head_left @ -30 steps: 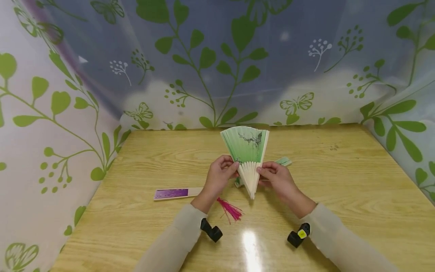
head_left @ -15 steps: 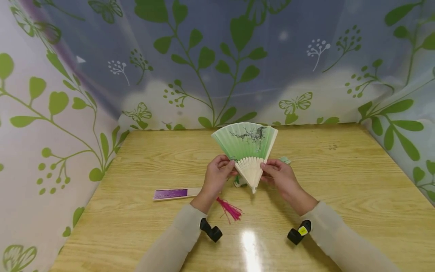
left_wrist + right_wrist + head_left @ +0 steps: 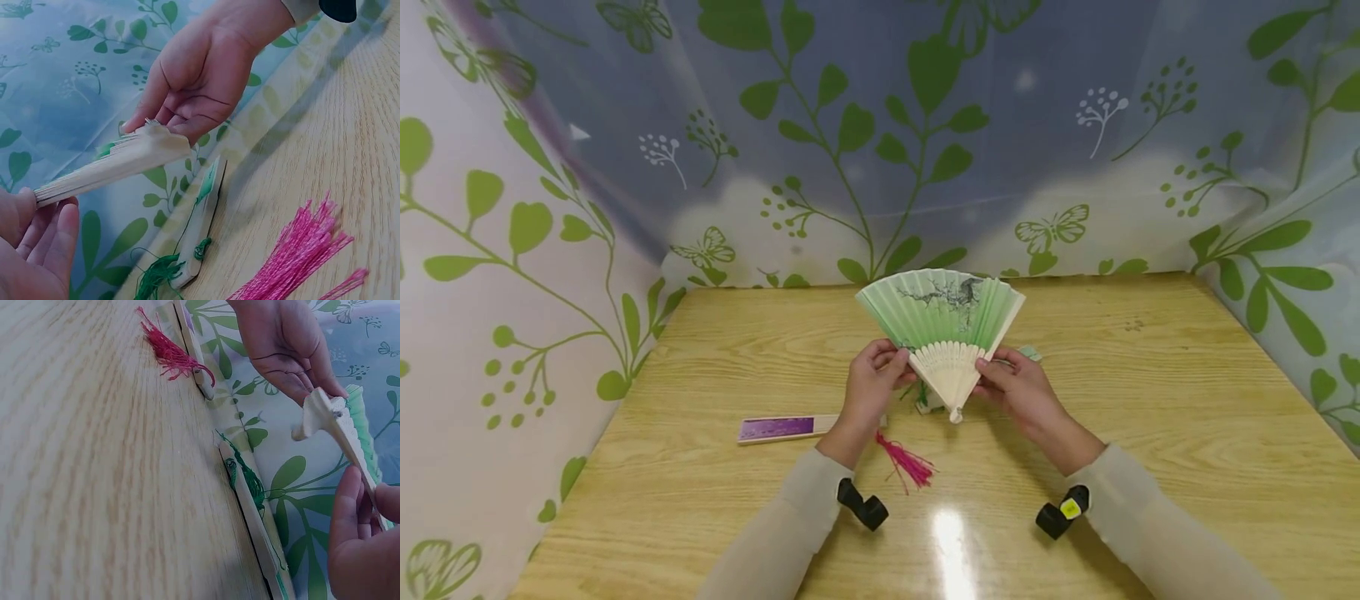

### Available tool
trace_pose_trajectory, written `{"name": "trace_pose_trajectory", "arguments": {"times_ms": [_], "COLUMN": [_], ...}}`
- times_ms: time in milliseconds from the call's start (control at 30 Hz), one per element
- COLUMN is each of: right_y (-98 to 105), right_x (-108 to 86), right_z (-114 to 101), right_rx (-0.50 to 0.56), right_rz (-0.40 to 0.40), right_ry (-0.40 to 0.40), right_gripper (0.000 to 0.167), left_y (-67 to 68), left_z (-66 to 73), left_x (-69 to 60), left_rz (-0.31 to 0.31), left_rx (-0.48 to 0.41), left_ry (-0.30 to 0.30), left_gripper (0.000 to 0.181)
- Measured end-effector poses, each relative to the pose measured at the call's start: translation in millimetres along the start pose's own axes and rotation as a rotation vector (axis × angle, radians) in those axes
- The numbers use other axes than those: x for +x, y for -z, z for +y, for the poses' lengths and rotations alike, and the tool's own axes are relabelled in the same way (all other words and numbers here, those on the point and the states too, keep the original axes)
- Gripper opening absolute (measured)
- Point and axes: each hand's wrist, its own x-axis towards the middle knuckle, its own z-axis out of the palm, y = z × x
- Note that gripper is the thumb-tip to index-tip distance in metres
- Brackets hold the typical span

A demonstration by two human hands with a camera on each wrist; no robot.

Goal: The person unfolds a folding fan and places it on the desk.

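Currently head: left hand (image 3: 871, 385), right hand (image 3: 1018, 392) pinch edges of green folding fan (image 3: 934, 321) above table (image 3: 1120, 358); purple folding fan (image 3: 778, 428) left of it | left wrist: green-tasselled folding fan (image 3: 203, 219) beneath it | right wrist: pink tassel (image 3: 172, 353) apart from it

Left hand (image 3: 34, 256) near-left, right hand (image 3: 203, 81) far; both hold the pale fan (image 3: 119, 167), seen edge-on. Folded fan (image 3: 195, 240) with green tassel (image 3: 156, 276) on surface (image 3: 337, 125), pink tassel (image 3: 294, 253) to its right.
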Motion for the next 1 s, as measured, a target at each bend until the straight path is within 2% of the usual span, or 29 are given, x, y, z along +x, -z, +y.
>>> {"name": "trace_pose_trajectory", "arguments": {"times_ms": [133,333,567,733,867,1000], "right_y": [0.9,1.5,1.7,1.8,1.7,2.2], "right_x": [0.7,0.5,0.7,1.4,1.8,1.0], "right_z": [0.0,-1.5,-1.8,-2.5,-3.0,-3.9], "right_rx": [0.004,0.054,0.075,0.133,0.184,0.193], "right_rz": [-0.026,-0.015,-0.003,0.037,0.077,0.108], "right_ry": [0.007,-0.010,-0.022,-0.038,-0.041,-0.031], "right_gripper": [0.014,0.010,0.011,0.015,0.011,0.009], "left_y": [2.4,5.0,6.2,6.1,5.3,4.2], "left_z": [-1.0,-1.7,-1.3,-1.1,-1.5,-1.2], "left_x": [0.7,0.4,0.3,-0.1,-0.4,-0.5], "left_rz": [-0.003,-0.029,-0.028,-0.006,0.007,0.013], "left_rx": [-0.027,-0.063,-0.056,-0.075,-0.093,-0.119], "left_ry": [-0.009,-0.010,-0.008,-0.005,0.008,0.017], "left_gripper": [0.017,0.018,0.026,0.020,0.019,0.021]}}
